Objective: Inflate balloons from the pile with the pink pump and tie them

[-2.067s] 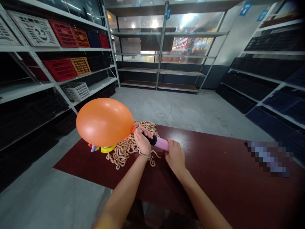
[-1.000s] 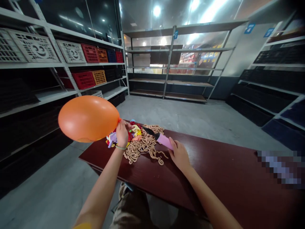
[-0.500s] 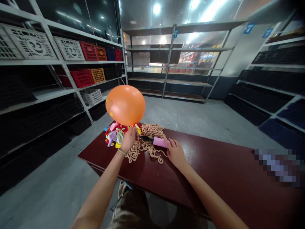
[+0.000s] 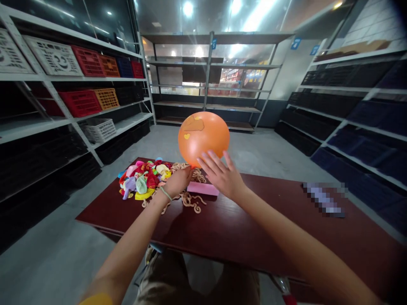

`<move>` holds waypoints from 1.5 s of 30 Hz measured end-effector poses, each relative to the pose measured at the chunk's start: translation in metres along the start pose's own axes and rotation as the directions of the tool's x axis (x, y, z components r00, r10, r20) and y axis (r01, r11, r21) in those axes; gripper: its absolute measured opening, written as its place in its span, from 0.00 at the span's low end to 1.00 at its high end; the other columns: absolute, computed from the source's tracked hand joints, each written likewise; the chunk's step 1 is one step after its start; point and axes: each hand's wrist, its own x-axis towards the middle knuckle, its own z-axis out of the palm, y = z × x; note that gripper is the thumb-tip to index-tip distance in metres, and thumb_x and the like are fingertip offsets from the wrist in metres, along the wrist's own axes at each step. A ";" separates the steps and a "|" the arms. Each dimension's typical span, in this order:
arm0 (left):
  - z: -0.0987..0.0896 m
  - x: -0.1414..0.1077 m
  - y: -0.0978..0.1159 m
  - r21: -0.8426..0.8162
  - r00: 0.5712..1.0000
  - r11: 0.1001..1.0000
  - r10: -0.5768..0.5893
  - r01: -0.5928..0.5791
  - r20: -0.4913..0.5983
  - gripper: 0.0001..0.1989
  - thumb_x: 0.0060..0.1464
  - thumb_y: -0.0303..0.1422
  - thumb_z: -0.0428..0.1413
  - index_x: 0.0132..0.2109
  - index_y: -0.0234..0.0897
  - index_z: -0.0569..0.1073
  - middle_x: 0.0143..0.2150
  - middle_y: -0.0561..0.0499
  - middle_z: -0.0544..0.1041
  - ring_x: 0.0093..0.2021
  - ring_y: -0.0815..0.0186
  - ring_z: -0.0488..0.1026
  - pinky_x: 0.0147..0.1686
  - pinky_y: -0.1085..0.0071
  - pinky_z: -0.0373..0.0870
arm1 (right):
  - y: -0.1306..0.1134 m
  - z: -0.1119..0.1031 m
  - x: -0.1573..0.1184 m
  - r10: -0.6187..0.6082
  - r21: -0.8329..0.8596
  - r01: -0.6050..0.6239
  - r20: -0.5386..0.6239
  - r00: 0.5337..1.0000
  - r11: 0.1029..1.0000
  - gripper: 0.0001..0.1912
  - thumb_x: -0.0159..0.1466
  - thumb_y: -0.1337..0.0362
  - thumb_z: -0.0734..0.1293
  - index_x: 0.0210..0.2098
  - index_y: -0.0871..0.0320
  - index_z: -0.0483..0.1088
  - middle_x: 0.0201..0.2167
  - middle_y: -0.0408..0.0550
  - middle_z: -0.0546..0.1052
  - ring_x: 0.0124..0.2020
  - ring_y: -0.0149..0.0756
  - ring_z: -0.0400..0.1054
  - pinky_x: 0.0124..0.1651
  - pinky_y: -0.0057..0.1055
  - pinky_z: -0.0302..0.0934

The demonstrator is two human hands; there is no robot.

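An inflated orange balloon [image 4: 206, 135] with a yellow print stands over the table, its neck pinched in my left hand [image 4: 178, 181]. My right hand [image 4: 224, 176] has its fingers spread, close to the lower right of the balloon; whether it touches the balloon I cannot tell. Under the hands lies a pink balloon pump [image 4: 203, 189] on the table, its nozzle end hidden behind my left hand. Beige cord-like strands [image 4: 191, 203] lie curled around the pump. To the left is a heap of limp, many-coloured balloons [image 4: 141, 185].
The dark red table [image 4: 267, 228] spreads before me. A blurred-out object [image 4: 322, 199] lies on its right part. Shelves with crates [image 4: 81, 103] line the left, more shelves [image 4: 318, 99] the right, and a rack [image 4: 208, 72] stands at the back.
My right hand has let go of the pump and risen beside the balloon with fingers spread. The balloon has come off the pump nozzle and moved right with my left hand. The view has turned right.
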 end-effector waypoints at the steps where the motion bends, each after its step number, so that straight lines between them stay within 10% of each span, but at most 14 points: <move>1: 0.003 0.002 0.005 -0.016 1.000 1.000 0.026 -0.026 0.003 0.14 0.68 0.36 0.42 0.40 0.37 0.70 0.35 0.43 0.77 0.36 0.59 0.75 0.39 0.67 0.67 | 0.002 -0.004 0.008 -0.019 0.020 0.018 0.038 0.999 1.000 0.37 0.68 0.70 0.58 0.73 0.58 0.37 0.71 0.50 0.53 0.73 0.41 0.41 0.73 0.52 0.35; 6: 0.011 0.004 0.017 -0.120 0.996 0.989 0.088 -0.091 -0.035 0.10 0.66 0.34 0.46 0.37 0.39 0.69 0.35 0.43 0.76 0.35 0.57 0.76 0.40 0.65 0.68 | 0.003 0.001 0.026 0.010 0.098 -0.022 0.120 0.993 0.995 0.40 0.66 0.75 0.56 0.73 0.57 0.34 0.72 0.50 0.51 0.73 0.42 0.40 0.73 0.55 0.35; 18: 0.005 -0.003 0.022 -0.153 0.997 0.985 0.078 -0.080 -0.020 0.11 0.65 0.34 0.46 0.36 0.39 0.69 0.34 0.45 0.75 0.35 0.59 0.73 0.40 0.66 0.67 | 0.007 0.039 0.012 0.120 0.074 -0.129 0.120 0.985 0.989 0.28 0.64 0.66 0.66 0.63 0.56 0.63 0.67 0.56 0.61 0.72 0.51 0.43 0.70 0.65 0.28; 29: 0.009 -0.007 0.007 -0.823 0.974 0.545 -0.224 0.156 0.037 0.20 0.64 0.50 0.46 0.30 0.40 0.62 0.21 0.56 0.62 0.19 0.69 0.62 0.20 0.71 0.65 | 0.005 0.038 0.009 0.162 0.060 -0.162 0.003 0.987 0.985 0.26 0.69 0.72 0.58 0.66 0.55 0.58 0.71 0.54 0.55 0.72 0.50 0.41 0.69 0.68 0.24; 45: 0.002 -0.027 -0.016 -0.809 0.957 0.554 -0.287 0.195 0.034 0.12 0.58 0.41 0.56 0.35 0.35 0.72 0.34 0.46 0.78 0.34 0.63 0.76 0.37 0.66 0.74 | -0.032 0.041 0.002 0.059 0.237 -0.089 0.129 0.990 0.967 0.37 0.70 0.70 0.56 0.73 0.46 0.35 0.72 0.48 0.50 0.73 0.48 0.40 0.70 0.63 0.34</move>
